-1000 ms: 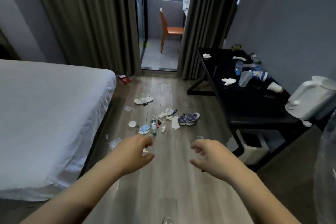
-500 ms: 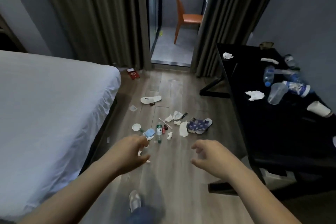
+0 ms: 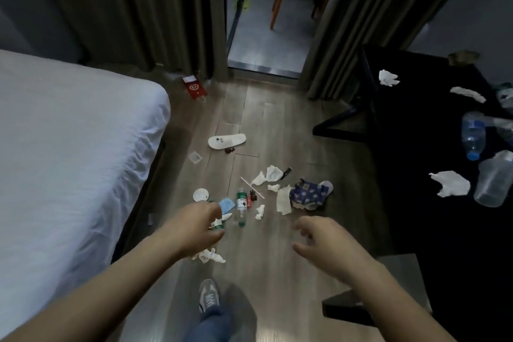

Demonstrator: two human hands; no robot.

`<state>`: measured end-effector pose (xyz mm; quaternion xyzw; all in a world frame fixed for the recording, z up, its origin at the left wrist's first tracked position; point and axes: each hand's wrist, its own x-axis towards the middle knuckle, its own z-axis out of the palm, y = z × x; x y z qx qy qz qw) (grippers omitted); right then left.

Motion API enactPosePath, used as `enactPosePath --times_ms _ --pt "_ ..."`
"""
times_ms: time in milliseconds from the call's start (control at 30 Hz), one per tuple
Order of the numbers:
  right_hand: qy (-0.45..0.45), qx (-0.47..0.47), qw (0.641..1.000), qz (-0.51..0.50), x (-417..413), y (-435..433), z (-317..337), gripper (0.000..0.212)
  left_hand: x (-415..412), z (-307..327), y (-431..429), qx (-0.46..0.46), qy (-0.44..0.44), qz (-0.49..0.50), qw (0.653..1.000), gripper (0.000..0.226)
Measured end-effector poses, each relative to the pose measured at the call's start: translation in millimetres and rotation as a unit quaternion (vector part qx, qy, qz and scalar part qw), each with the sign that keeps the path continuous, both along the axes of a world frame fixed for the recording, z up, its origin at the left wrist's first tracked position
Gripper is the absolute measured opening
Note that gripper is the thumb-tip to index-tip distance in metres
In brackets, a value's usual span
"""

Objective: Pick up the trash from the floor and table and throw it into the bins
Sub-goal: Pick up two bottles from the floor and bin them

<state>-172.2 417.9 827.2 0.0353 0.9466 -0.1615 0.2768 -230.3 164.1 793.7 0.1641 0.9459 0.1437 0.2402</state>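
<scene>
Fingers of both the left hand (image 3: 194, 226) and right hand (image 3: 323, 239) hang loosely curled, holding nothing; crumpled white tissues (image 3: 212, 255), a clear plastic bottle (image 3: 242, 207) (and more) litter the wooden floor (image 3: 277, 272), the black table (image 3: 416, 147) uncleared—barely begun.

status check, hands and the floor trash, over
Left hand and right hand both empty, fingers open, above the floor. Bottle, tissues and wrappers lie scattered ahead, untouched. Path clear; no bin in view.
</scene>
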Motion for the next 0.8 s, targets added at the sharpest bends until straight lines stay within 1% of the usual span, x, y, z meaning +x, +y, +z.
enactPosePath --times_ms 133,233,367,500,600,800 --pt "-0.026 0.006 1.0 0.007 -61 7 -33 0.043 -65 -31 9 0.006 -0.006 0.017 1.0 0.032" --pt "-0.047 0.007 0.998 0.028 -104 15 -64 0.042 -99 -58 19 0.009 -0.027 0.067 0.997 0.036" --pt "-0.066 0.001 0.997 0.049 -162 26 -123 0.042 -132 -113 34 -0.011 -0.047 0.112 0.992 0.031" --pt "-0.055 0.009 0.995 0.085 -215 34 -196 0.043 -154 -186 46 -0.026 -0.072 0.135 0.988 0.029" --pt "-0.047 0.002 0.994 0.103 -244 35 -257 0.041 -168 -252 48 -0.042 -0.078 0.158 0.983 0.03" --pt "-0.05 -0.001 0.992 0.117 -270 29 -394 0.04 -176 -401 45 -0.06 -0.107 0.195 0.973 0.029"
